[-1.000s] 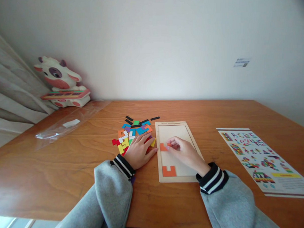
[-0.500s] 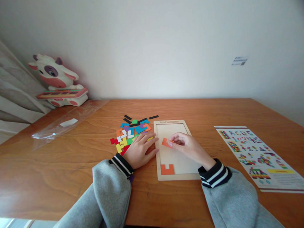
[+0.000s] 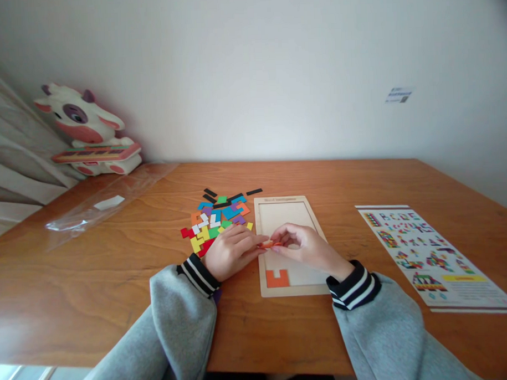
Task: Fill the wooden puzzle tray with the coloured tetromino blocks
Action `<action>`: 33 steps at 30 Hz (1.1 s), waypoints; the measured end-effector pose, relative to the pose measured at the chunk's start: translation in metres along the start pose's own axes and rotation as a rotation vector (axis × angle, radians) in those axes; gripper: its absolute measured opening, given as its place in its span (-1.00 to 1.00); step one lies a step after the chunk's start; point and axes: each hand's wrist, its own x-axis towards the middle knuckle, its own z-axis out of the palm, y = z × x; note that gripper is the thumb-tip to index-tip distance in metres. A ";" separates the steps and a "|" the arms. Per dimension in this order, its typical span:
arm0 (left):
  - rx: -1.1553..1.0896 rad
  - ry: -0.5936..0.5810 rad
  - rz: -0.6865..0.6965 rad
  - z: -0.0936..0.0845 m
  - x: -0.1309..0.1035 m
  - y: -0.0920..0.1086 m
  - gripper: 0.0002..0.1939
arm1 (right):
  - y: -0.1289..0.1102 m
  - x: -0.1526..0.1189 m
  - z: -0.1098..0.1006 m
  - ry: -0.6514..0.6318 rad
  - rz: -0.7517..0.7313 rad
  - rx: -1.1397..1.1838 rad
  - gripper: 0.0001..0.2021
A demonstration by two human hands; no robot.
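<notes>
Both hands meet over the wooden puzzle tray, pinching an orange puzzle piece between them. My left hand has its fingertips on the piece's left end, its palm side toward the table and beside the pile. My right hand grips the other end between thumb and fingers. The held piece is tilted nearly edge-on, so its outline is hard to see. Inside the tray's lower left corner lies an orange U-shaped piece.
Left of the tray lies a pile of coloured pieces, with black strips at its back. A printed pattern sheet is on the right. At the back left are a clear plastic bag and a cow toy keyboard.
My left hand has come right from the tray's edge and taken hold of the orange piece. My right hand has shifted slightly left, and the piece has turned from flat to nearly edge-on.
</notes>
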 end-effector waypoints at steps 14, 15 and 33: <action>-0.041 -0.009 0.054 -0.007 0.000 0.000 -0.83 | -0.011 -0.001 -0.007 -0.122 0.126 0.117 -0.58; -0.030 -0.019 0.051 -0.006 0.001 0.000 -0.83 | -0.010 -0.001 -0.011 -0.109 0.145 0.104 -0.58; -0.242 -0.288 0.038 -0.004 0.003 0.005 -0.84 | -0.001 -0.009 -0.027 -0.226 0.161 -0.229 -0.68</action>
